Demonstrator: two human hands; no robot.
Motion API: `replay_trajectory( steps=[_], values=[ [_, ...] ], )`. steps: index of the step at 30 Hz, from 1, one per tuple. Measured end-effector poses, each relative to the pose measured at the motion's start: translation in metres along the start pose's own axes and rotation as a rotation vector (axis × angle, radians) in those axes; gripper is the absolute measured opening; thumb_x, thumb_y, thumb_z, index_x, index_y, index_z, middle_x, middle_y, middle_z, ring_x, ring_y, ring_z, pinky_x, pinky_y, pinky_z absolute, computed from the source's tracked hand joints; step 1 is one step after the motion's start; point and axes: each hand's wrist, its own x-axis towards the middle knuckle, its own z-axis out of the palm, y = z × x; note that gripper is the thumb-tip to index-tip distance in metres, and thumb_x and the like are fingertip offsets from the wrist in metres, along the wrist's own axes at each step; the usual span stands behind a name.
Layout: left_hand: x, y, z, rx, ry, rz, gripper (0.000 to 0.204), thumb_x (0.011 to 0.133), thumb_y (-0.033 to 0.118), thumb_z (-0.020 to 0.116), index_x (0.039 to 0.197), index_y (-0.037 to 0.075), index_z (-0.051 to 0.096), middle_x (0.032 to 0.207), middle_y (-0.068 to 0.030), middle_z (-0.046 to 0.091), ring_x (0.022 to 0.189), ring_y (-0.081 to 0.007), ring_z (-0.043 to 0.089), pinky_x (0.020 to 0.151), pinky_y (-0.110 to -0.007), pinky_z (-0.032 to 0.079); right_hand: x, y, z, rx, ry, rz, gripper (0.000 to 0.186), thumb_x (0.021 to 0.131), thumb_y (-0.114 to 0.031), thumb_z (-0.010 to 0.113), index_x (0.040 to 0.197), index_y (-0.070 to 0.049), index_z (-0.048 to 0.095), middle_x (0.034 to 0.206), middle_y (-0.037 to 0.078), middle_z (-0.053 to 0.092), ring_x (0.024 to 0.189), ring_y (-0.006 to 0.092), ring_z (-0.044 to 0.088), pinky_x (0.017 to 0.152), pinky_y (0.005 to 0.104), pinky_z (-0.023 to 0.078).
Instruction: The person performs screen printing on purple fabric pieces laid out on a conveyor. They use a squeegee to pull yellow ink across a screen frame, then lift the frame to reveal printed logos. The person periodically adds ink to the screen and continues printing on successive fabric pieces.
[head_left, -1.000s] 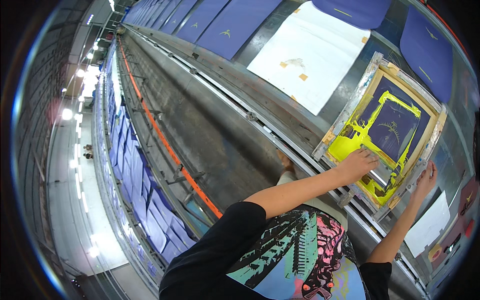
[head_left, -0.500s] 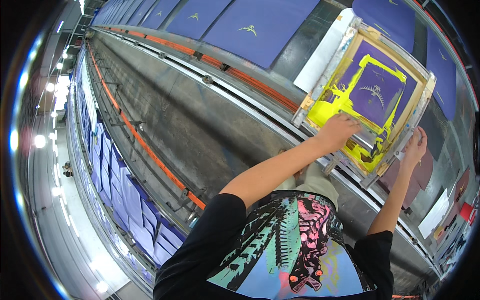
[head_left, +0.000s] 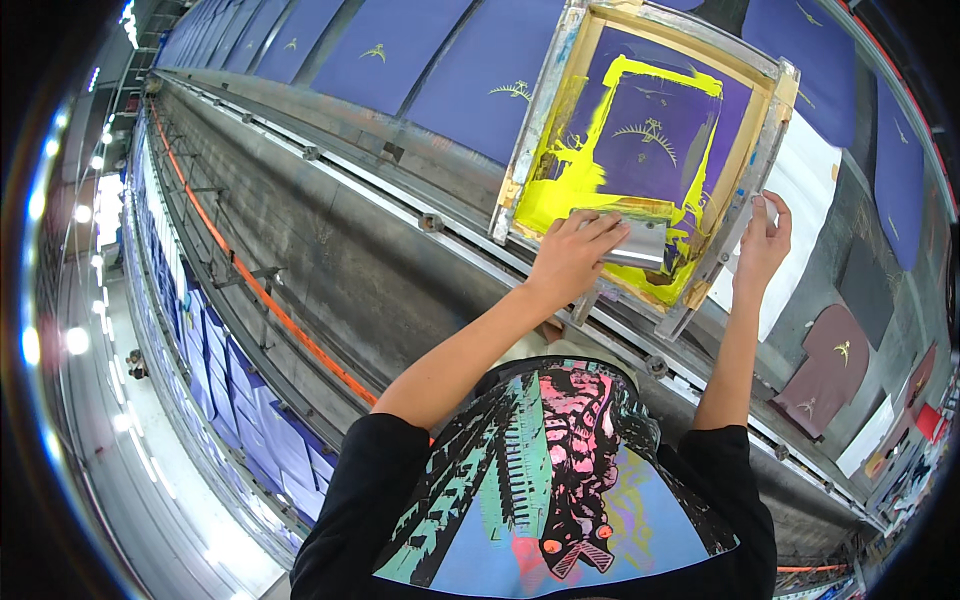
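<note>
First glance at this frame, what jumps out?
The bright yellow ink smeared across the framed printing screen at upper right, lying over a purple sheet. The left hand presses a metal-backed squeegee at the screen's near edge, while the right hand has its grip on the frame's right side. Rows of purple sheets with small yellow motifs line the long table beyond.

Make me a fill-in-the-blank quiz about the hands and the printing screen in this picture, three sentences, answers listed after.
1. The left hand presses a squeegee down inside the screen frame, which is smeared with ____ ink.
2. The right hand grips the frame's ____ edge.
3. The fabric panels lying along the long table are ____ in colour.

Missing words: yellow; right; blue
</note>
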Motion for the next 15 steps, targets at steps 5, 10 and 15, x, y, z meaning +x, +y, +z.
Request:
replay_trajectory(
  steps=[5,10,15],
  values=[
    [-0.011,-0.001,0.021,0.031,0.021,0.019,0.064,0.072,0.003,0.071,0.133,0.020,0.065,0.140,0.0016,0.061,0.122,-0.0252,0.057,0.094,-0.043,0.051,0.004,0.025,-0.004,-0.026,0.000,-0.023,0.019,0.101,-0.018,0.067,0.117,-0.007,0.066,0.062,-0.010,0.041,0.055,0.0007,0.031,0.049,0.0246,0.020],
    [-0.013,-0.006,0.039,0.070,-0.069,0.087,0.068,0.071,0.005,0.075,0.136,0.021,0.063,0.141,0.0006,0.060,0.123,-0.0261,0.055,0.095,-0.044,0.048,0.007,0.061,0.018,-0.110,0.016,-0.004,0.019,0.097,-0.020,0.069,0.113,-0.009,0.069,0.059,-0.006,0.041,0.052,0.0050,0.036,0.049,0.0292,0.028],
    [-0.025,-0.045,0.036,0.196,-0.325,0.327,0.072,0.070,0.007,0.079,0.137,0.023,0.061,0.143,0.0019,0.058,0.126,-0.0241,0.053,0.096,-0.043,0.048,-0.006,0.096,0.034,-0.129,0.062,-0.053,0.020,0.097,-0.021,0.068,0.112,-0.009,0.069,0.057,-0.002,0.048,0.051,0.0081,0.043,0.051,0.0306,0.035]
  ],
)
